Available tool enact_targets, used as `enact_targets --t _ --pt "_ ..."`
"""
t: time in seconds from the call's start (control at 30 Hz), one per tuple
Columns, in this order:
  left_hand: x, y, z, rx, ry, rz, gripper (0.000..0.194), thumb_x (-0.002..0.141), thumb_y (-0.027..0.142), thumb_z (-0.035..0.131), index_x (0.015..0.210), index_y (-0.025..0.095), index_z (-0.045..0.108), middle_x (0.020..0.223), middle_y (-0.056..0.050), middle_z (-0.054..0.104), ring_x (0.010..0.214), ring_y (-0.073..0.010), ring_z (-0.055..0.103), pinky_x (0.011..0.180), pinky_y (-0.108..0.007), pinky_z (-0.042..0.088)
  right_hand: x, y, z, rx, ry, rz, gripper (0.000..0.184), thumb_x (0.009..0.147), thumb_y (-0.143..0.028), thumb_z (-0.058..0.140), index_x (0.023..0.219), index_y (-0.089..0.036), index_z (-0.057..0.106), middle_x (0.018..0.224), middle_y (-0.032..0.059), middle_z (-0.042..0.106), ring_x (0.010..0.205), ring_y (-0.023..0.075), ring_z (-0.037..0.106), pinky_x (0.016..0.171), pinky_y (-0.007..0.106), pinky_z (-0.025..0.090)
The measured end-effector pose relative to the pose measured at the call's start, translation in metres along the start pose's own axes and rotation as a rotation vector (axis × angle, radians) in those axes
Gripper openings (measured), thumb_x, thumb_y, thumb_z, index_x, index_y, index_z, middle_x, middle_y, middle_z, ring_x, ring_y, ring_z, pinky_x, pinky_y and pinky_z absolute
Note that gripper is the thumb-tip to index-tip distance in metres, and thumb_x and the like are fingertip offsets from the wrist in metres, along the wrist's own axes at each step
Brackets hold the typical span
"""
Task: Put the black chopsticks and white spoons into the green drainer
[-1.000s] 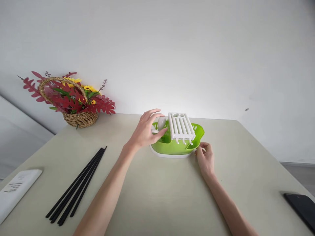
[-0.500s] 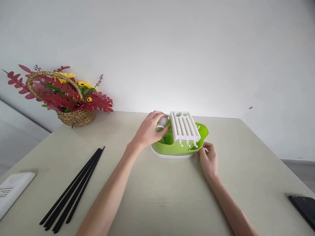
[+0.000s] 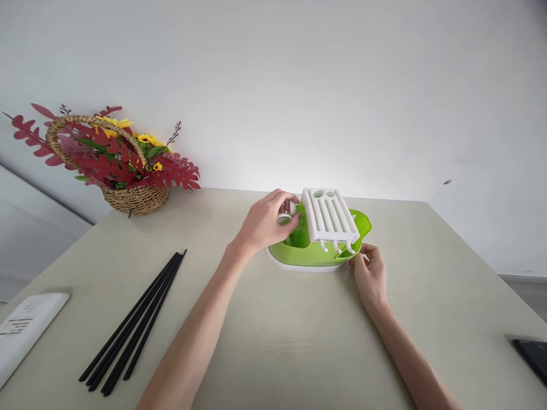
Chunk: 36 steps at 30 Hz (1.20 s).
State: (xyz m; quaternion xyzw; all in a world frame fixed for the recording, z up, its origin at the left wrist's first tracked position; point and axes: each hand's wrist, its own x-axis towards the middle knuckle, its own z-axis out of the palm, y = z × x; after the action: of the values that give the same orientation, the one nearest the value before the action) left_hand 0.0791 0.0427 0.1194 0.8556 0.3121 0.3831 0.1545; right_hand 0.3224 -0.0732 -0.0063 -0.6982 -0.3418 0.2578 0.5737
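Observation:
In the middle of the table stands a green utensil holder [image 3: 294, 255] on a white base [image 3: 294, 268]. A white slotted rack [image 3: 331, 213] with two round holes and hooks along its front edge sits on top. My left hand [image 3: 269, 221] curls over the holder's left compartment, thumb and fingers closed around a white spoon [image 3: 285, 218]; only rounded white parts show between the fingers. At the holder's right end is my right hand [image 3: 371, 273], its bent fingers gripping the lower edge, fingertips partly hidden.
Several black chopsticks [image 3: 139, 319] lie to the left. A wicker basket [image 3: 134, 200] of red leaves and yellow flowers stands at the back left against the wall. A white flat object [image 3: 32, 324] lies at the left edge, a black phone [image 3: 532, 356] at the right.
The whole view has shifted slightly, moving things a little right and up. My left fingers now cover more of the rounded white part. My right hand stays at the holder's right end.

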Motion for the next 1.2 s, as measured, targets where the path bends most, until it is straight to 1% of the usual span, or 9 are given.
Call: enact_targets --t 0.1,0.17,0.27,0.4,0.5,0.67,0.87,1.0,1.2 --pt "-0.0008 0.0012 -0.0002 0.03 0.014 0.021 0.016 0.091 0.02 0.066 0.107 0.022 0.065 0.094 -0.002 0.063 0.078 -0.0145 0.062 0.075 -0.029 0.053 -0.0008 -0.0012 -0.0005 -0.008 -0.001 0.008 0.029 0.084 -0.046 0.067 0.099 -0.024 0.057 0.083 -0.0022 0.062 0.067 0.0155 0.057 0.063 0.03 0.04" --pt "-0.0012 0.002 0.0 0.045 0.024 0.027 0.015 0.091 0.021 0.066 0.106 0.022 0.064 0.095 -0.002 0.061 0.077 -0.0142 0.06 0.073 -0.029 0.052 -0.0015 -0.0021 -0.0009 -0.007 0.001 0.015 0.03 0.083 -0.047 0.067 0.098 -0.024 0.057 0.084 -0.0019 0.062 0.067 0.0155 0.057 0.062 0.03 0.04" --pt "-0.0019 0.002 0.001 0.054 0.038 0.03 0.014 0.092 0.022 0.067 0.106 0.023 0.063 0.103 -0.004 0.059 0.077 -0.0138 0.059 0.071 -0.029 0.052 -0.0021 -0.0024 -0.0013 -0.003 0.003 0.02 0.029 0.083 -0.046 0.067 0.099 -0.024 0.057 0.087 -0.0014 0.063 0.068 0.0155 0.057 0.063 0.03 0.041" --pt "-0.0028 0.0009 0.0028 0.053 0.059 0.018 0.013 0.093 0.025 0.067 0.104 0.023 0.061 0.116 -0.007 0.056 0.082 -0.0146 0.063 0.071 -0.031 0.055 -0.002 -0.0006 -0.0012 -0.002 -0.005 0.008 0.025 0.084 -0.042 0.066 0.098 -0.024 0.057 0.085 -0.0021 0.062 0.069 0.0158 0.057 0.064 0.03 0.043" --pt "-0.0032 0.0016 0.0029 0.052 0.058 0.004 0.009 0.092 0.026 0.067 0.098 0.023 0.061 0.12 -0.008 0.056 0.085 -0.0154 0.064 0.073 -0.031 0.056 -0.002 0.0003 -0.0008 0.003 -0.006 0.006 0.023 0.085 -0.041 0.066 0.098 -0.024 0.057 0.085 -0.0023 0.061 0.069 0.0157 0.057 0.064 0.03 0.043" --pt "-0.003 0.0052 0.001 0.057 0.001 0.002 0.006 0.094 0.024 0.065 0.09 0.023 0.06 0.107 -0.003 0.066 0.086 -0.0152 0.066 0.077 -0.029 0.053 -0.0019 0.0007 -0.001 0.004 -0.004 0.006 0.027 0.085 -0.044 0.067 0.098 -0.024 0.057 0.087 -0.0016 0.063 0.069 0.0156 0.057 0.063 0.03 0.042" --pt "-0.0029 0.0053 -0.0005 0.132 -0.004 0.016 0.011 0.095 0.028 0.064 0.086 0.023 0.065 0.097 0.002 0.073 0.077 -0.012 0.069 0.069 -0.026 0.049 -0.0011 0.0021 -0.0012 0.014 -0.009 0.003 0.026 0.085 -0.043 0.066 0.099 -0.023 0.057 0.086 -0.0023 0.061 0.068 0.0149 0.056 0.062 0.03 0.041" --pt "-0.0029 0.0037 -0.0014 0.166 0.001 0.072 0.016 0.097 0.031 0.062 0.084 0.023 0.067 0.093 0.0 0.074 0.072 -0.0128 0.068 0.064 -0.027 0.047 -0.0013 0.0012 -0.0013 0.001 -0.011 -0.006 0.028 0.085 -0.045 0.067 0.099 -0.023 0.057 0.084 -0.0027 0.061 0.067 0.0149 0.055 0.062 0.03 0.04" --pt "-0.003 0.0023 -0.0012 0.14 0.005 0.131 0.017 0.097 0.027 0.06 0.083 0.022 0.067 0.088 -0.002 0.074 0.071 -0.0135 0.067 0.064 -0.027 0.048 -0.0016 0.0007 -0.0015 -0.01 -0.014 -0.012 0.028 0.085 -0.045 0.067 0.099 -0.023 0.057 0.082 -0.0027 0.06 0.067 0.0149 0.055 0.062 0.029 0.039"
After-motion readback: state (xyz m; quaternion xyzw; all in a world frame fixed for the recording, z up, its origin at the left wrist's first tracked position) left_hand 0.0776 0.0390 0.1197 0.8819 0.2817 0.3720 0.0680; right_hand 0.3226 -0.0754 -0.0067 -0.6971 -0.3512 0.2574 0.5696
